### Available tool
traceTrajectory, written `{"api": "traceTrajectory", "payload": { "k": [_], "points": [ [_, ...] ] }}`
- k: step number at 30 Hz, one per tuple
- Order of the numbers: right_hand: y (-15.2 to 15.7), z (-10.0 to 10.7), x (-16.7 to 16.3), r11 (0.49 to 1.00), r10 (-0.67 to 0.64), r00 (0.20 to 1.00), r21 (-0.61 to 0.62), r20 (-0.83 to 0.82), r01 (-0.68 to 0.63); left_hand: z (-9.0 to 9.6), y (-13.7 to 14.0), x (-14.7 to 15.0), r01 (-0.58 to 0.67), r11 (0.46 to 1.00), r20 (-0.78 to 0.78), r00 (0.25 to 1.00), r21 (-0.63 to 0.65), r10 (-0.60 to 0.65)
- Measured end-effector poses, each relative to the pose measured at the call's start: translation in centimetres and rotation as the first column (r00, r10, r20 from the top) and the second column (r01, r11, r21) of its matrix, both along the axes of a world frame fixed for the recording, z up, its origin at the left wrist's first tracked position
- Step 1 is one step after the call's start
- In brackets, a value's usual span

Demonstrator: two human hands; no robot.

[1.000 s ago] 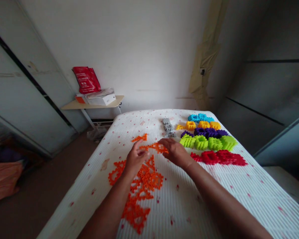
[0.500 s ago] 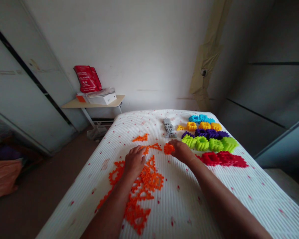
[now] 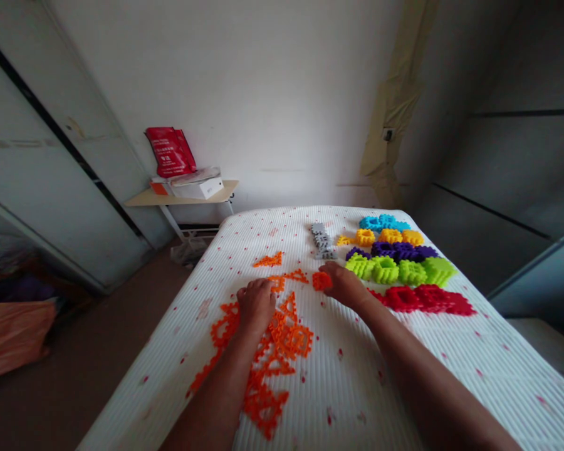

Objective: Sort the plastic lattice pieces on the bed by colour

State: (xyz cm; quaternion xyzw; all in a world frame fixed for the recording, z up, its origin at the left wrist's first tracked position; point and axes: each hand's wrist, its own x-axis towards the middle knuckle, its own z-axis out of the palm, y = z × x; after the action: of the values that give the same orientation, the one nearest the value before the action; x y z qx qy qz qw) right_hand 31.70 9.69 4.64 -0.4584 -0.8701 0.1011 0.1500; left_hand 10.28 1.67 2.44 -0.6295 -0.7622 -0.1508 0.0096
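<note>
My right hand (image 3: 343,283) has its fingers closed on the right side of a small stack of orange interlocking toy pieces (image 3: 320,281), low over the bed. My left hand (image 3: 255,304) is above the near-left spread of orange pieces (image 3: 294,338), fingers bent down and close together. Its fingertips are hidden, so I cannot make out what is in them. Just past it lie an orange square piece (image 3: 277,284) and an orange triangle (image 3: 297,275). Farther off lies another orange triangle (image 3: 269,259).
Right of my right hand are rows of red (image 3: 416,299), lime green (image 3: 385,270), purple (image 3: 397,252), yellow (image 3: 365,237) and blue pieces (image 3: 383,222). Grey pieces (image 3: 320,237) lie farther back. A side table (image 3: 153,198) holds a red bag (image 3: 170,151) and boxes.
My left hand has drawn back a little from the orange square piece, its fingers now more bent. My right hand keeps hold of the orange stack. The view has shifted slightly.
</note>
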Motion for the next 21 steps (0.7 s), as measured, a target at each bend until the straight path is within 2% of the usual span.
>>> {"api": "traceTrajectory", "payload": {
  "k": [8, 13, 17, 21],
  "points": [
    [-1.1, 2.2, -0.4, 0.993, 0.081, 0.971, 0.103, -0.225, -0.059, 0.4, -0.1, 0.0, 0.005, 1.000, -0.007, 1.000, -0.016, -0.005],
    [-1.4, 3.4, 0.0, 0.991, 0.084, 0.937, 0.126, -0.338, -0.044, 0.5, -0.1, -0.3, -0.014, 1.000, -0.003, 1.000, -0.003, 0.014],
    [-1.7, 3.2, -0.4, 0.993, 0.082, 0.945, 0.110, -0.318, -0.049, 1.0, -0.3, -0.1, -0.013, 0.998, 0.011, 1.000, 0.066, 0.012],
    [-2.4, 2.1, -1.5, 0.973, 0.218, 0.939, 0.133, -0.265, -0.188, 1.3, -0.7, 0.8, 0.096, 0.970, 0.084, 0.990, 0.224, -0.117]
  ]
}}
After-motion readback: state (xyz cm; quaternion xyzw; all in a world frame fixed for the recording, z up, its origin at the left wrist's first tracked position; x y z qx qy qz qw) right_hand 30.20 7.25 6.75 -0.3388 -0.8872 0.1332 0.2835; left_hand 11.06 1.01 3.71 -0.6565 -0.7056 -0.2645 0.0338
